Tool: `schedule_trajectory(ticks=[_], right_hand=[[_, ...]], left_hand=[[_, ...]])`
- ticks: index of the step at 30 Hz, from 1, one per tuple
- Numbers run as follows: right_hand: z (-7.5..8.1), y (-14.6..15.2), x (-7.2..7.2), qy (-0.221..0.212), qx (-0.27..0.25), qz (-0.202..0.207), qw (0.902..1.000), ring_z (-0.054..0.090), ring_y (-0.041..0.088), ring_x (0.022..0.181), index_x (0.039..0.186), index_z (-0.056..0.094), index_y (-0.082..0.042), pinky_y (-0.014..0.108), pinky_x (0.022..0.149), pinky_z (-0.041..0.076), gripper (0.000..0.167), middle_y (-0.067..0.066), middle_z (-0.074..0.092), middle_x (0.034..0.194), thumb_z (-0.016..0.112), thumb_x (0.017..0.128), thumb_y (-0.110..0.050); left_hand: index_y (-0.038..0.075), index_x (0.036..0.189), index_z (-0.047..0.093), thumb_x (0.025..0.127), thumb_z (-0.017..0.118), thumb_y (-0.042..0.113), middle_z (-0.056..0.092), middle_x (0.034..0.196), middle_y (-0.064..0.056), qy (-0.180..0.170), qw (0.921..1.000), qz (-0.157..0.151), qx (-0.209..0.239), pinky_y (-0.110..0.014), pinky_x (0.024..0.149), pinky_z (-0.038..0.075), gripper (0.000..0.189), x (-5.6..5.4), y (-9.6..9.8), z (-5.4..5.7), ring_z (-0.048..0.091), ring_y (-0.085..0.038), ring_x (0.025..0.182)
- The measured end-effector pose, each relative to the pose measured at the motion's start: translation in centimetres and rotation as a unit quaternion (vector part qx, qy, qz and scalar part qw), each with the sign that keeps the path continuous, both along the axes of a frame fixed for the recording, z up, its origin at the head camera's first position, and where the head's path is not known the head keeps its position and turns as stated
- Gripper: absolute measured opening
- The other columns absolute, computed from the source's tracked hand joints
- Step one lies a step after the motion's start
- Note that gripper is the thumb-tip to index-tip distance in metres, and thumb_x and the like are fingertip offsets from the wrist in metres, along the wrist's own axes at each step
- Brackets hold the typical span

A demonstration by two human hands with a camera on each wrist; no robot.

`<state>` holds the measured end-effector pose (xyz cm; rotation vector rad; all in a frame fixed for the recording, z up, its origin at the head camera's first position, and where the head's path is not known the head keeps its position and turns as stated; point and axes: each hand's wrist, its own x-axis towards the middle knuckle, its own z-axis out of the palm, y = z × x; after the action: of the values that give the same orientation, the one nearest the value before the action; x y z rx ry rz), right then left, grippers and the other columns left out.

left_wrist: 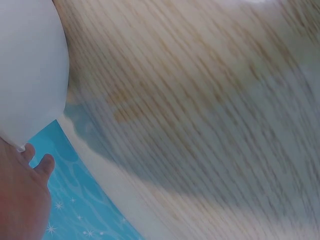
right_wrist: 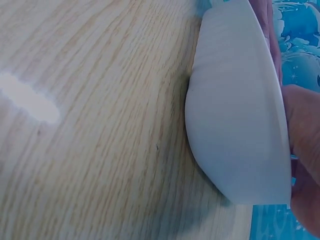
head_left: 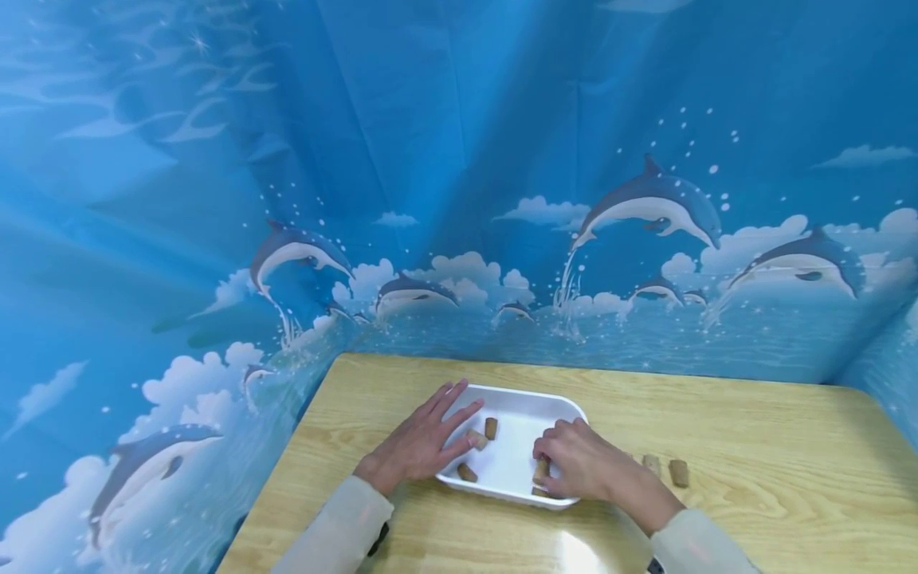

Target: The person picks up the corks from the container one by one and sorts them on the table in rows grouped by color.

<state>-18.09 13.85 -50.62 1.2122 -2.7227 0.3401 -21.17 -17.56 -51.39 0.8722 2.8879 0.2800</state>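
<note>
A white tray [head_left: 512,434] holds several brown cork-like pieces. My left hand [head_left: 423,438] lies over the tray's left rim with its fingers spread and straight. Close to its fingertips, inside the tray, are a pale cork [head_left: 478,440] and a darker cork [head_left: 491,428]; another cork [head_left: 467,473] rests nearer the front rim. On the tray's right side my right hand [head_left: 577,458] reaches in with curled fingers and grips a cork [head_left: 541,470]. Just below that one, a further cork [head_left: 540,493] shows by the front rim. In the right wrist view, the tray's outer wall [right_wrist: 235,110] hides most of the right hand.
Right of the tray, several more corks lie on the wooden table [head_left: 760,446], including a brown cork [head_left: 678,473] and a paler cork [head_left: 651,464]; the right wrist partly covers another. A blue dolphin-print curtain [head_left: 459,199] hangs along the table's back edge.
</note>
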Motion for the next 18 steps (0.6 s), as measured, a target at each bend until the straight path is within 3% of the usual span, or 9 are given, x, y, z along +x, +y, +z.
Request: schedule_trajectory(ticks=[7,12,18], right_hand=[[-0.20,0.10,0.08,-0.003,0.007,-0.011,0.9999,0.055,0.012,0.079,0.096,0.078,-0.021,0.036,0.072,0.044,0.022,-0.010,0.069,0.086,0.090,0.079,-0.030],[-0.26,-0.01,0.00,0.003,0.005,-0.014,0.9999,0.048,0.009,0.073,0.087,0.074,-0.023,0.031,0.068,0.038,0.024,-0.014,0.059,0.078,0.090,0.076,-0.036],[-0.19,-0.03,-0.04,-0.005,0.013,-0.019,0.9997,0.044,0.009,0.067,0.076,0.066,-0.023,0.031,0.067,0.041,0.033,-0.014,0.055,0.072,0.091,0.079,-0.044]], left_hand=[[0.037,0.173,0.030,0.114,0.036,0.063,0.007,0.186,0.000,0.002,1.0000,-0.003,-0.002,-0.062,0.133,0.030,0.066,-0.01,-0.01,0.05,0.011,-0.032,0.172],[0.037,0.173,0.030,0.114,0.037,0.063,0.008,0.186,-0.001,0.004,1.0000,-0.003,-0.003,-0.062,0.133,0.031,0.065,-0.05,-0.02,0.04,0.011,-0.031,0.172],[0.037,0.174,0.030,0.114,0.037,0.062,0.009,0.186,-0.002,0.006,1.0000,-0.007,-0.003,-0.062,0.133,0.032,0.065,-0.07,-0.03,-0.04,0.012,-0.032,0.172]])
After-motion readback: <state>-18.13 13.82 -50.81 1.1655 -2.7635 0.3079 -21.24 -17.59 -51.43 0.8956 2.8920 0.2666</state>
